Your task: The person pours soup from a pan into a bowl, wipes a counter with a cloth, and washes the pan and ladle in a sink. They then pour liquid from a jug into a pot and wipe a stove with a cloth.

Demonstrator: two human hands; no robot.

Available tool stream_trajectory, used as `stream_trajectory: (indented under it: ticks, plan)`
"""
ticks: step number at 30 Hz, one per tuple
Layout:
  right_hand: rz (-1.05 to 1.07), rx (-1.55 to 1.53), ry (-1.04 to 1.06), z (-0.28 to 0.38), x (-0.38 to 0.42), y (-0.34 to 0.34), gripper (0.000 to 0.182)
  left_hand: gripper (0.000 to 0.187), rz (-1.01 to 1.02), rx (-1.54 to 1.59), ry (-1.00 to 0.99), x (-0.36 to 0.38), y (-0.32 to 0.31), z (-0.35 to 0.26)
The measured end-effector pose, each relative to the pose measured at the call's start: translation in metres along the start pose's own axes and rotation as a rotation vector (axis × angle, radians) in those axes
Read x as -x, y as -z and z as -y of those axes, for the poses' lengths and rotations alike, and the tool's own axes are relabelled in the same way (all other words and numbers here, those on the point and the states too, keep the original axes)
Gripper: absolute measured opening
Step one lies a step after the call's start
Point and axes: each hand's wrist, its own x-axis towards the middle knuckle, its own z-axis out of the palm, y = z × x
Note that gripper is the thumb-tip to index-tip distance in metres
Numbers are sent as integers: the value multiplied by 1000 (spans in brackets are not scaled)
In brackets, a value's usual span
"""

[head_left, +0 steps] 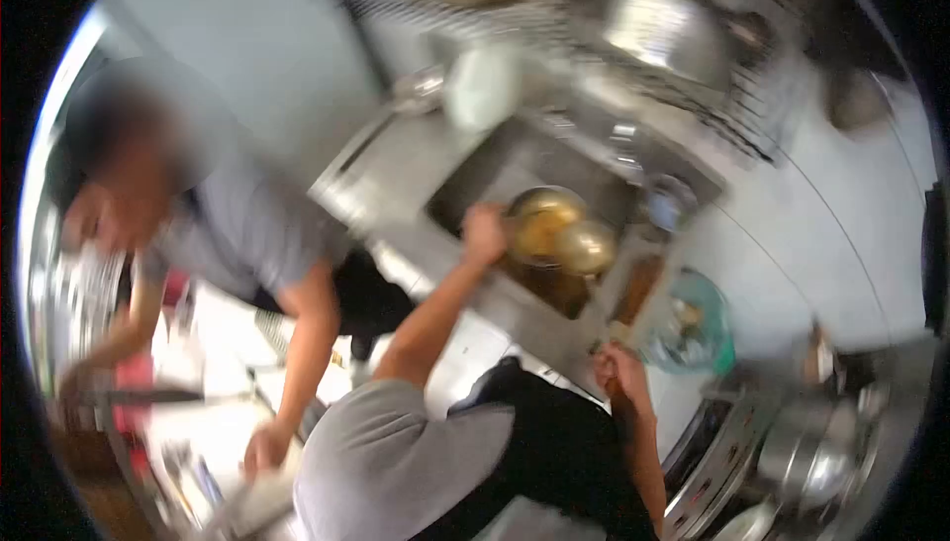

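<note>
My left hand (485, 234) is closed at the rim of a round metal bowl (539, 199) in the sink (460, 195). Something yellowish shows inside the bowl, and a smaller shiny round metal piece (586, 248) overlaps its right side. By the sink's near right corner, my right hand (617, 368) is curled shut with its fingers wrapped together; I cannot tell what it holds. Just beyond that hand lies a long brown piece (641, 286) along the sink's edge. Motion blur softens all of this.
A teal plastic basket (688, 323) stands right of my right hand. Behind the sink are a pale container (483, 86) and a wire rack (554, 6) with a large metal pot (668, 31). Metal pans (811, 462) sit lower right. A co-worker (262, 234) leans at left.
</note>
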Motion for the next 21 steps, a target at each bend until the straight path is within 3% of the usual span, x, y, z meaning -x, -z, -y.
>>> stream_trajectory:
  ticks: [1,3,7,9,11,12,13,14,15,16,17,18,21]
  plan:
    - [56,-31,11,-1,-14,5,18,34,-18,135,110,22,50,-47]
    - [95,-75,-12,13,-25,-6,19,28,-59,408,196,57,66,-78]
    - [82,-223,-90,26,-61,-29,19,30,-95,486,142,115,93,-83]
    - [112,-275,-91,29,-64,-42,21,33,47,577,172,117,109,-101]
    - [-10,-53,-36,33,-46,-60,20,32,42,568,86,111,112,-106]
    - [77,-105,-114,13,-78,-31,22,31,45,581,5,108,107,-112]
    - [91,-23,-64,19,-58,-40,22,29,110,605,25,102,108,-119]
    - [139,-42,128,18,-34,-48,21,28,192,644,45,101,110,-128]
    - [79,20,-20,17,-53,-28,21,27,212,714,9,101,111,-137]
    - [72,-65,-5,11,-66,-17,21,26,210,781,-15,104,109,-147]
    - [-65,-27,-5,27,-51,-38,20,26,231,811,-19,109,111,-156]
    - [-92,234,24,29,-56,-41,21,26,249,757,-54,118,115,-160]
    - [-14,315,64,10,-85,-23,23,25,321,668,-3,154,125,-159]
